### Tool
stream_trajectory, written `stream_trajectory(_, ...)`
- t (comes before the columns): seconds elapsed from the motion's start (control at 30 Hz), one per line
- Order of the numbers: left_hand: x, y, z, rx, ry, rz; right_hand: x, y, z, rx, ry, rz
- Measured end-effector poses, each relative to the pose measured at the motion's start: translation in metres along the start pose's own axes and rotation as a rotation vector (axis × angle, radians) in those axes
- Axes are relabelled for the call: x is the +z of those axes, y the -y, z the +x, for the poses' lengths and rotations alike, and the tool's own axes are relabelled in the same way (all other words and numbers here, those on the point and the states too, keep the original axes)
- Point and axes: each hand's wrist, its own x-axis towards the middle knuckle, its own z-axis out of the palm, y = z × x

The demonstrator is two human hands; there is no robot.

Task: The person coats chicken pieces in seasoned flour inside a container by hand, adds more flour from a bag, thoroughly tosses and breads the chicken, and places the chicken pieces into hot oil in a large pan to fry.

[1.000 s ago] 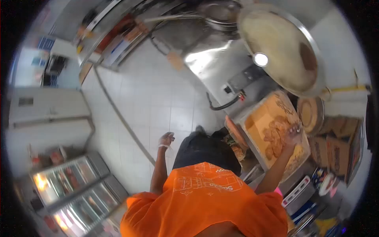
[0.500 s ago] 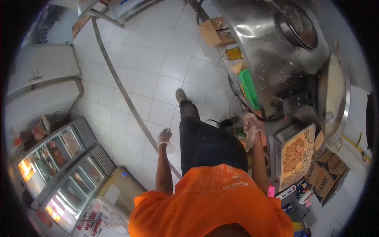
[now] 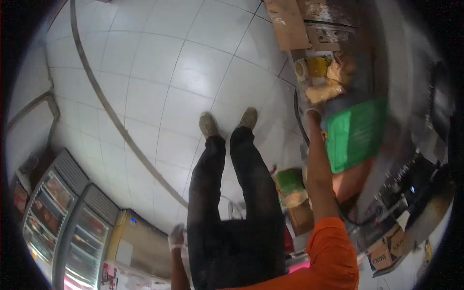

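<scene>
My right hand [image 3: 312, 107], in a clear plastic glove, reaches forward to the low shelf below the counter. It is right at a crumpled tan plastic bag [image 3: 326, 92]; its fingers are blurred and mostly hidden, so I cannot tell whether they grip anything. Just beyond the bag are a yellow item [image 3: 318, 66] and a small pale tub [image 3: 300, 69]. A green lid or tray [image 3: 355, 135] lies to the right of my forearm. My left hand [image 3: 177, 238], gloved too, hangs low beside my left leg, fingers loosely bent, with nothing visible in it.
Cardboard [image 3: 287, 24] covers the far part of the shelf. A green-and-tan package [image 3: 291, 187] sits near my right leg. Glass-door coolers [image 3: 79, 241] stand at the left, and a strip [image 3: 104, 101] crosses the tiled floor [image 3: 193, 72]. A printed carton [image 3: 382, 253] is at the lower right.
I have stepped forward and both feet are now side by side. My right hand has moved forward to the tan bag. My left hand has dropped back beside my leg.
</scene>
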Motion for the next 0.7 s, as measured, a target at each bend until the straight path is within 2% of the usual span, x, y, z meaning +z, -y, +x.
stream_trajectory(0.03, -0.009, 0.011, 0.001, 0.167, 0.203, 0.633, -0.006, -0.002, 0.032, 0.091, 0.111, -0.039)
stream_trajectory(0.07, -0.018, 0.02, 0.001, 0.461, 0.302, 1.213, 0.008, -0.009, 0.064, 0.378, 0.246, -0.082)
stream_trajectory(0.1, -0.035, 0.053, 0.021, 0.384, 0.266, 1.827, 0.048, -0.041, 0.09, 0.336, 0.162, -0.041)
stream_trajectory(0.13, -0.022, 0.046, 0.032, 0.226, 0.21, 1.664, 0.088, -0.068, 0.107, 0.289, 0.084, -0.006)
stream_trajectory(0.2, 0.002, 0.034, 0.033, -0.072, 0.11, 1.314, 0.082, -0.063, 0.123, 0.35, 0.24, -0.087)
stream_trajectory(0.23, 0.013, 0.034, 0.055, -0.446, -0.016, 1.345, 0.073, -0.063, 0.129, 0.38, 0.318, -0.127)
stream_trajectory(0.27, 0.017, 0.031, 0.06, -0.432, -0.015, 1.382, 0.065, -0.055, 0.129, 0.38, 0.335, -0.171)
stream_trajectory(0.33, 0.069, -0.03, 0.05, -0.208, 0.035, 1.441, 0.056, -0.052, 0.115, 0.348, 0.338, -0.203)
stream_trajectory(0.4, 0.099, -0.077, 0.037, -0.054, -0.013, 1.195, 0.043, -0.04, 0.093, 0.278, 0.336, -0.208)
stream_trajectory(0.5, 0.1, -0.101, 0.031, 0.017, -0.016, 0.249, 0.01, -0.004, 0.03, 0.102, 0.366, -0.168)
stream_trajectory(0.53, 0.093, -0.095, 0.04, 0.044, -0.017, 0.147, -0.015, 0.026, -0.001, 0.027, 0.389, -0.145)
stream_trajectory(0.57, 0.099, -0.118, 0.034, 0.073, -0.005, 0.112, -0.035, 0.053, -0.033, -0.055, 0.423, -0.106)
stream_trajectory(0.63, 0.109, -0.176, 0.001, 0.244, 0.104, -0.043, -0.086, 0.117, -0.104, -0.229, 0.527, -0.011)
stream_trajectory(0.67, 0.116, -0.215, -0.024, 0.246, 0.15, -0.031, -0.117, 0.152, -0.14, -0.316, 0.606, 0.043)
stream_trajectory(0.7, 0.118, -0.252, -0.054, 0.225, 0.284, -0.09, -0.156, 0.189, -0.173, -0.396, 0.688, 0.094)
